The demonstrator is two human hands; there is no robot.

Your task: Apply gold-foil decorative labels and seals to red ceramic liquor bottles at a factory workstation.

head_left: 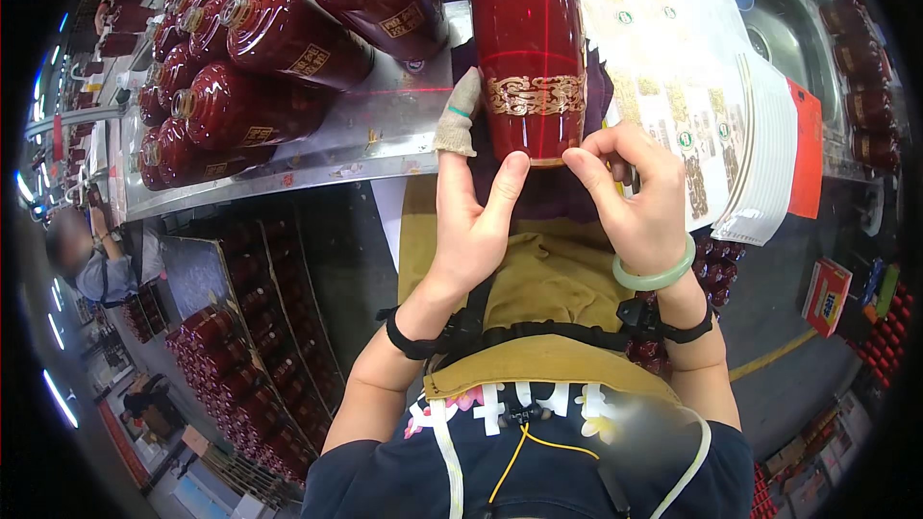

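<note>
A glossy dark red bottle (529,24) lies in front of me on a purple cloth (598,96), its base toward me. Across its lower part runs an ornate gold decal (536,94). My left hand (476,216) steadies the bottle, index finger along its left side and thumb at the base; a pale cloth finger cover (458,115) with a green band sits on that finger. At the base's right corner, my right hand (639,197) presses thumb and bent index finger against the bottle. Its other fingers are curled and partly hidden.
Several similar red bottles (288,34) crowd the metal table (385,130) at the left. Decal sheets (663,58) spread to the right, beside a red-orange card (806,149). A metal sink (784,14) lies beyond. Many bottles (236,365) stand below, left.
</note>
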